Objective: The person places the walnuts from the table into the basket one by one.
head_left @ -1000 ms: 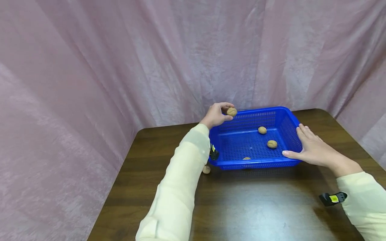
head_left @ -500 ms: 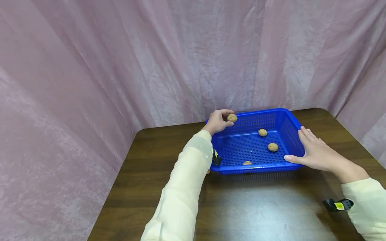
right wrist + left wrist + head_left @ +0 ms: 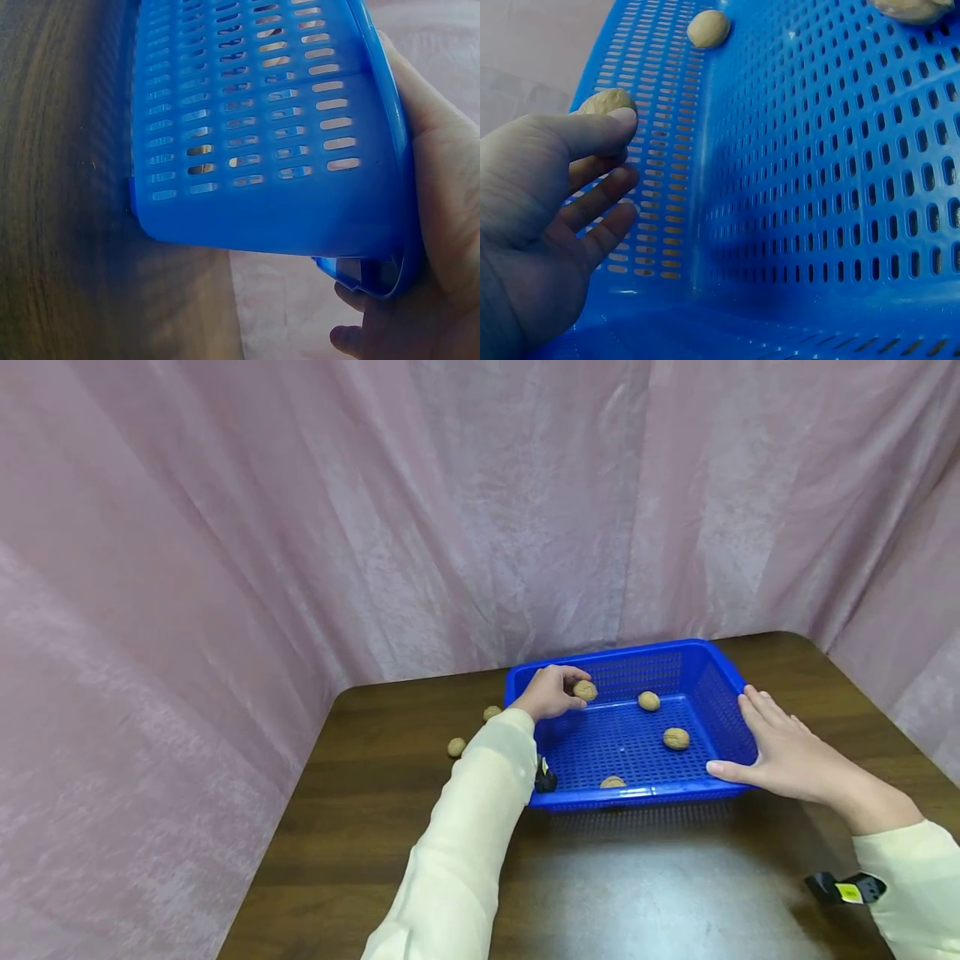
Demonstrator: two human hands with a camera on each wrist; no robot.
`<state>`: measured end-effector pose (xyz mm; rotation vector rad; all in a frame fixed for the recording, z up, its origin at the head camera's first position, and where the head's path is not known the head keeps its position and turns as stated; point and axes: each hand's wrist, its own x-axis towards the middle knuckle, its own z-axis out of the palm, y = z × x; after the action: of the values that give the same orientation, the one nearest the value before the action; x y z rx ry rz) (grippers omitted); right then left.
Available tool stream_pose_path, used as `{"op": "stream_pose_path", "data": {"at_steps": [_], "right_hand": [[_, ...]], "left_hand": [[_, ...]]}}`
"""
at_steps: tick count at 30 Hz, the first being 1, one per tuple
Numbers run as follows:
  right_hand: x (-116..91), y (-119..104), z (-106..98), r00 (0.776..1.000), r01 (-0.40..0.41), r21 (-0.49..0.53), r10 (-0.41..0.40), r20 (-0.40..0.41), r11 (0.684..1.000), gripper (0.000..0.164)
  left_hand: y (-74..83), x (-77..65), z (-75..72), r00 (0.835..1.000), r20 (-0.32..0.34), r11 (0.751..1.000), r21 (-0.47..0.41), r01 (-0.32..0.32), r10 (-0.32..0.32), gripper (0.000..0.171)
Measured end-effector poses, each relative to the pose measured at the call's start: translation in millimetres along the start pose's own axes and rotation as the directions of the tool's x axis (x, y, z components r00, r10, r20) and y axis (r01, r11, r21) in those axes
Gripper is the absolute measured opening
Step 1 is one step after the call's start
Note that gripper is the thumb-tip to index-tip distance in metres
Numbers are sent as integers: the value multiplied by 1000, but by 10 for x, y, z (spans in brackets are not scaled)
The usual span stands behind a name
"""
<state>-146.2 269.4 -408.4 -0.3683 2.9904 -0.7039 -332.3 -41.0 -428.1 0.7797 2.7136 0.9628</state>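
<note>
A walnut (image 3: 585, 691) is pinched between the thumb and fingers of my left hand (image 3: 551, 693), over the left part of a blue plastic basket (image 3: 585, 796). Seen from the left wrist, the thumb lies across that walnut (image 3: 600, 100), close to a slotted basket wall (image 3: 649, 150). Inside the basket lie three more walnuts: one near the back (image 3: 648, 701), another at the right (image 3: 677, 738), and a third half hidden by the front wall (image 3: 612, 782). My right hand (image 3: 795, 756) rests on the basket's front right corner, thumb and fingers spread along the rim.
Two loose walnuts lie on the brown wooden table (image 3: 360, 827) left of the basket, one near its side (image 3: 492, 712) and one beside the sleeve (image 3: 456, 747). A pink curtain (image 3: 450, 527) hangs behind the table.
My left hand has come down into the basket's opening with the walnut still pinched. Two walnuts on the table now show beside the left sleeve. The right hand stays at the basket corner.
</note>
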Motion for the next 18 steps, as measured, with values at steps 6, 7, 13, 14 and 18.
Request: {"op": "stream_pose_path", "data": {"at_steps": [6,7,13,14,18], "right_hand": [[-17,-13,-12,1000,-4,0,4,-1,1000,119],[-18,-15,-15,1000,-3,1,3,-1,1000,119],[-11,-23,-13,1000,0,-1,0,-10,1000,117],[-11,-23,-11,1000,-1,-2,1,-11,1000,117],[-11,-21,-11,1000,-4,-3,4,-14,1000,118]], "left_hand": [[1,-4,46,999,50,997,70,-21,17,40],[-2,-4,49,998,59,996,84,-20,15,39],[20,-18,25,998,57,994,103,-30,24,33],[37,-24,11,998,54,995,94,-30,25,33],[162,-63,-89,999,42,1000,10,-25,25,31]]}}
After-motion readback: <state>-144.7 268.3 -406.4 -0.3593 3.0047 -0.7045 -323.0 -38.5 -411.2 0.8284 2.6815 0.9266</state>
